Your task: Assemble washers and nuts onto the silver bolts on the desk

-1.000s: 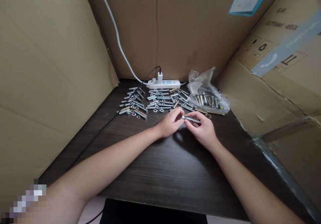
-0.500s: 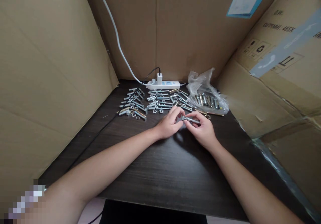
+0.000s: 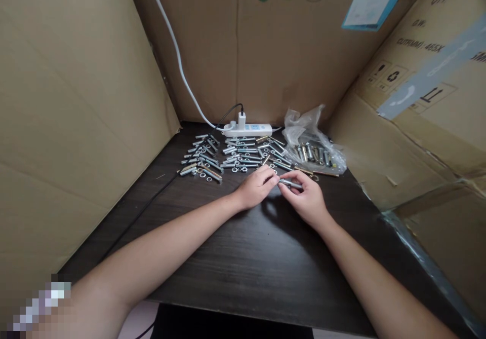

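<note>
Both my hands meet over the middle of a dark wooden table. My right hand is closed around a silver expansion bolt that lies level and points left. My left hand pinches the bolt's left end with thumb and fingertips. Just beyond my hands lie several loose bolts, sleeves, nuts and washers, spread in rough rows on the table.
A clear plastic bag with more bolts lies at the back right. A white power strip with a plugged charger sits against the back cardboard wall; a black cable runs off to the left. Cardboard boxes enclose the table on three sides.
My left fingers have closed a little tighter over the bolt's end. Both hands stay in nearly the same spot.
</note>
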A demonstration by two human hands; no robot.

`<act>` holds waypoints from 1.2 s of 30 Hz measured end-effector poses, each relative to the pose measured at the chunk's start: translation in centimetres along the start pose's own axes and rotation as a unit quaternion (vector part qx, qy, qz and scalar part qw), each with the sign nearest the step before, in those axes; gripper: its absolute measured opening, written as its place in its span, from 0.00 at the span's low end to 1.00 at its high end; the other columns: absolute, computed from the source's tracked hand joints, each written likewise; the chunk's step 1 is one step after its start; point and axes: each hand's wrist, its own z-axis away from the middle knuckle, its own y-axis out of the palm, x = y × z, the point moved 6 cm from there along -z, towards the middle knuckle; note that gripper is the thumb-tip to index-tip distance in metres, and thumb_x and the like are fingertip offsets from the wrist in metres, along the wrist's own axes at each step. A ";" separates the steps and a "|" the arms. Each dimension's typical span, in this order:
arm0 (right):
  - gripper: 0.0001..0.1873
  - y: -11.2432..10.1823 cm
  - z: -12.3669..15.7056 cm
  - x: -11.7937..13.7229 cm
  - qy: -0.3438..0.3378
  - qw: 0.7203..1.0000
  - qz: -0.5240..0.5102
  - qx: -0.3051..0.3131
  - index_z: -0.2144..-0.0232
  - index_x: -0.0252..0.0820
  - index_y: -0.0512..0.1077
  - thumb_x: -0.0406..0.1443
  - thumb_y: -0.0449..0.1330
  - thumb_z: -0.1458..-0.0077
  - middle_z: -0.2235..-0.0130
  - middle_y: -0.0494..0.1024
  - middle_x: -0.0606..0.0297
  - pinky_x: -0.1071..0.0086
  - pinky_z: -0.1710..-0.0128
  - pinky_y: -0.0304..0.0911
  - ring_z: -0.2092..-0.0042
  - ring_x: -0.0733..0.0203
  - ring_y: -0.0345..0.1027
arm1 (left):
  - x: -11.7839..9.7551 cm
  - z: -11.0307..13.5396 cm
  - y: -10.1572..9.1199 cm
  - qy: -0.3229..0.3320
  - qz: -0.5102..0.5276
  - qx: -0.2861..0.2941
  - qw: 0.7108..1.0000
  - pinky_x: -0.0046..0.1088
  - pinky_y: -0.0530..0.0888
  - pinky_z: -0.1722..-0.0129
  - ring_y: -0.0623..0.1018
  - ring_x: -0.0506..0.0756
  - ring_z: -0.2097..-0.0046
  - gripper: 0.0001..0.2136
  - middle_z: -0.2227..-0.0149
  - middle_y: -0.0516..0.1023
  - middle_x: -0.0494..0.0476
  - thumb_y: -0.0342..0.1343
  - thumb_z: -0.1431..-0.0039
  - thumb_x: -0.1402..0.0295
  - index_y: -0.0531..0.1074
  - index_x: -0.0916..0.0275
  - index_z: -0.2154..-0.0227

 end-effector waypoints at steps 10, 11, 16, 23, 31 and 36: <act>0.11 0.1 0.0 0.0 -0.004 1.000 -0.001 0.000 0.66 0.40 0.71 0.39 0.61 0.52 0.65 0.75 0.63 0.73 0.72 0.64 0.68 0.62 0.68 | -0.1 0.7 -0.4 -0.011 0.019 -0.027 0.999 0.27 0.66 0.64 0.65 0.51 0.64 0.12 0.62 0.62 0.53 0.48 0.49 0.75 0.62 0.61 0.60; 0.11 0.1 0.0 0.0 -0.004 1.000 -0.001 0.001 0.66 0.40 0.71 0.39 0.61 0.52 0.65 0.75 0.63 0.73 0.72 0.64 0.69 0.62 0.68 | -0.2 0.7 -0.5 -0.012 0.013 -0.031 0.999 0.27 0.66 0.62 0.66 0.52 0.63 0.10 0.62 0.62 0.53 0.47 0.47 0.74 0.62 0.61 0.61; 0.10 0.0 0.0 0.1 -0.004 1.000 0.007 -0.002 0.67 0.40 0.71 0.38 0.61 0.52 0.68 0.74 0.64 0.73 0.73 0.64 0.70 0.63 0.67 | -0.3 0.2 -0.4 -0.011 -0.018 -0.020 1.000 0.29 0.65 0.60 0.67 0.52 0.63 0.11 0.68 0.64 0.53 0.40 0.36 0.65 0.63 0.63 0.70; 0.10 0.1 0.1 0.2 -0.003 1.000 0.004 0.000 0.67 0.40 0.70 0.38 0.61 0.52 0.68 0.74 0.65 0.74 0.74 0.63 0.71 0.64 0.66 | 0.1 0.2 0.3 -0.013 -0.021 0.008 1.000 0.27 0.64 0.65 0.67 0.51 0.67 0.17 0.73 0.66 0.52 0.36 0.34 0.63 0.63 0.63 0.74; 0.10 0.1 0.1 0.3 -0.004 1.000 0.011 0.011 0.67 0.41 0.71 0.40 0.61 0.52 0.69 0.74 0.64 0.73 0.74 0.63 0.71 0.63 0.67 | 0.3 0.3 0.3 -0.035 -0.011 0.015 0.999 0.26 0.63 0.69 0.66 0.50 0.69 0.16 0.73 0.66 0.51 0.38 0.35 0.63 0.62 0.63 0.74; 0.10 0.3 0.0 0.2 -0.010 1.000 0.010 0.026 0.67 0.41 0.70 0.40 0.61 0.52 0.70 0.74 0.65 0.73 0.74 0.63 0.71 0.63 0.66 | 0.5 0.4 0.4 -0.047 -0.015 0.016 0.999 0.26 0.62 0.68 0.66 0.50 0.69 0.16 0.73 0.66 0.51 0.38 0.35 0.62 0.63 0.63 0.74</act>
